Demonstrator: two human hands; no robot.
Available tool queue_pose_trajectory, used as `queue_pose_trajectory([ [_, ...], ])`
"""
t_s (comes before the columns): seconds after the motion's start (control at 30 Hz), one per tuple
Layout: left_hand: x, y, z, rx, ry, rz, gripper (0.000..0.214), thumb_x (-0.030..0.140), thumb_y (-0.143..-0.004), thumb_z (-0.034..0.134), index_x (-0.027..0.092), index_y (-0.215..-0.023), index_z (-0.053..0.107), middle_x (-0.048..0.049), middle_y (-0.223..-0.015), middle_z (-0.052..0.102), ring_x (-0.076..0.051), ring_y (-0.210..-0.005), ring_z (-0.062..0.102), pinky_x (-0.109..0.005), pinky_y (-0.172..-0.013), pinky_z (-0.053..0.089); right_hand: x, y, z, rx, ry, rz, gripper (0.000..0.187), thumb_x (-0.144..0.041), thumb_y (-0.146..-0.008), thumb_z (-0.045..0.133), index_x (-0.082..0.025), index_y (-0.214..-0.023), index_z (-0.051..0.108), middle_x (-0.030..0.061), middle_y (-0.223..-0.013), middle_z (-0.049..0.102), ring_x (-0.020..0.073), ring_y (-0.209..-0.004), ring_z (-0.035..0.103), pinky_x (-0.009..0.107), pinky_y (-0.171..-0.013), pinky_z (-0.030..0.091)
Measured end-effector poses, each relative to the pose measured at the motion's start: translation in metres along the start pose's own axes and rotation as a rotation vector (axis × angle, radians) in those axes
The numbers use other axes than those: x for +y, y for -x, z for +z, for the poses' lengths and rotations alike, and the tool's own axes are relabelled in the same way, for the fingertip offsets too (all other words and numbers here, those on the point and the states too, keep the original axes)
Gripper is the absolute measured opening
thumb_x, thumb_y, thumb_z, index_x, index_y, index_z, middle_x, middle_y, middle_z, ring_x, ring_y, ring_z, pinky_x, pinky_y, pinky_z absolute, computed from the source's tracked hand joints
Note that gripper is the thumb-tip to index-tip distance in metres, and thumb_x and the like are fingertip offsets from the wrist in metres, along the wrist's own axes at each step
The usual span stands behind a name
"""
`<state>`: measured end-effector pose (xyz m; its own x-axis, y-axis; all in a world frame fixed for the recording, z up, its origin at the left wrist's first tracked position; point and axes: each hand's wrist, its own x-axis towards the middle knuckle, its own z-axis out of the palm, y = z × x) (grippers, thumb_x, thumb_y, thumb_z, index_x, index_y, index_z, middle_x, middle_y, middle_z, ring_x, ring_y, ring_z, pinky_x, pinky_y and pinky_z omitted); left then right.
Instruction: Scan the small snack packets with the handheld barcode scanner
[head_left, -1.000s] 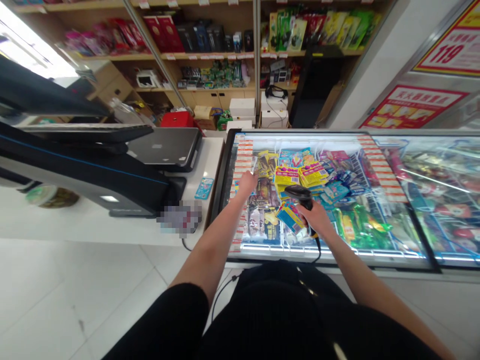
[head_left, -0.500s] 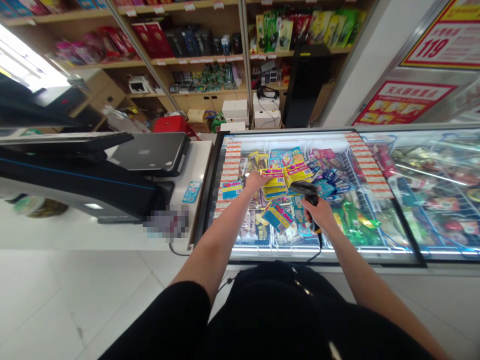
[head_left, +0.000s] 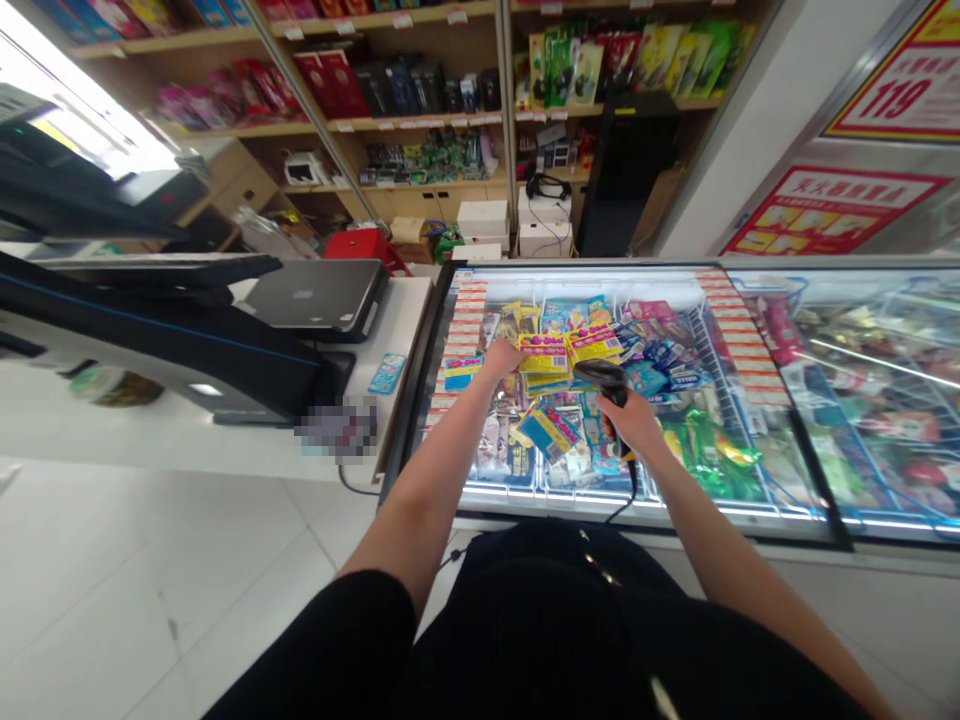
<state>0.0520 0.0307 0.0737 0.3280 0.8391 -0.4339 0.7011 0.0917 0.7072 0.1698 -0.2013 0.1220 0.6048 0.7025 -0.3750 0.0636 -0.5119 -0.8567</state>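
My left hand is at the left edge of a yellow packet with pink lettering, its fingers closed on that edge and partly hidden. My right hand is wrapped round the handle of a black barcode scanner, whose head points left toward the packets. Another yellow packet lies just right of the first. Below them a blue and yellow packet lies tilted, and a similar blue packet is left of my left hand. All these lie on the glass top of a lit chest freezer.
Inside the freezer are blue packs and green packs. To the left, a white counter carries a closed grey device, a black till machine and a light-blue patterned card. The scanner's cable hangs toward my body.
The whole view has shifted slightly. My left fingers have drawn back from over the yellow packet to its left edge. The scanner has come a little left, toward the packets.
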Motion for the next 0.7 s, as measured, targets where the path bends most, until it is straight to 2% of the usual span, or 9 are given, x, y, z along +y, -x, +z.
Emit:
queue_pose_trajectory([
  [0.1, -0.002, 0.005, -0.002, -0.064, 0.216, -0.039, 0.012, 0.020, -0.072, 0.067, 0.014, -0.070, 0.056, -0.0018, -0.065, 0.062, -0.016, -0.067, 0.065, -0.025, -0.063, 0.052, -0.003, 0.000, 0.003, -0.008, 0.010, -0.009, 0.022, -0.036, -0.072, 0.059, -0.019, -0.079, 0.048, -0.0043, -0.047, 0.051, 0.0114, -0.035, 0.048, 0.020, -0.034, 0.040],
  [0.2, -0.005, 0.009, -0.011, -0.017, 0.331, -0.020, 0.013, 0.019, -0.073, 0.066, 0.014, -0.072, 0.054, 0.0007, -0.067, 0.061, -0.013, -0.067, 0.064, -0.024, -0.064, 0.052, -0.009, 0.000, 0.008, -0.023, 0.023, -0.035, 0.021, -0.036, -0.072, 0.059, -0.019, -0.077, 0.048, -0.0037, -0.048, 0.052, 0.0115, -0.035, 0.049, 0.020, -0.034, 0.040],
  [0.43, -0.023, 0.010, -0.040, 0.058, 0.321, -0.013, 0.011, 0.021, -0.079, 0.062, 0.015, -0.083, 0.055, 0.0017, -0.069, 0.062, -0.011, -0.069, 0.064, -0.021, -0.065, 0.051, -0.030, 0.001, 0.030, -0.073, 0.061, -0.066, 0.017, -0.033, -0.074, 0.057, -0.018, -0.072, 0.049, -0.0030, -0.046, 0.052, 0.0105, -0.034, 0.047, 0.020, -0.036, 0.039],
  [0.57, -0.037, 0.008, -0.051, 0.085, 0.285, -0.029, 0.012, 0.023, -0.079, 0.062, 0.015, -0.085, 0.055, 0.0011, -0.074, 0.064, -0.010, -0.070, 0.065, -0.020, -0.065, 0.050, -0.036, -0.001, 0.046, -0.080, 0.132, -0.108, 0.018, -0.033, -0.075, 0.057, -0.018, -0.069, 0.050, -0.0017, -0.046, 0.053, 0.0106, -0.035, 0.049, 0.019, -0.038, 0.038],
  [0.7, -0.047, 0.012, -0.059, 0.082, 0.314, -0.051, 0.011, 0.021, -0.079, 0.062, 0.015, -0.085, 0.055, 0.0001, -0.072, 0.065, -0.011, -0.069, 0.065, -0.020, -0.064, 0.050, -0.044, 0.004, 0.061, -0.108, 0.149, -0.085, 0.018, -0.031, -0.075, 0.056, -0.019, -0.066, 0.048, -0.0024, -0.043, 0.051, 0.0111, -0.033, 0.048, 0.020, -0.036, 0.037],
])
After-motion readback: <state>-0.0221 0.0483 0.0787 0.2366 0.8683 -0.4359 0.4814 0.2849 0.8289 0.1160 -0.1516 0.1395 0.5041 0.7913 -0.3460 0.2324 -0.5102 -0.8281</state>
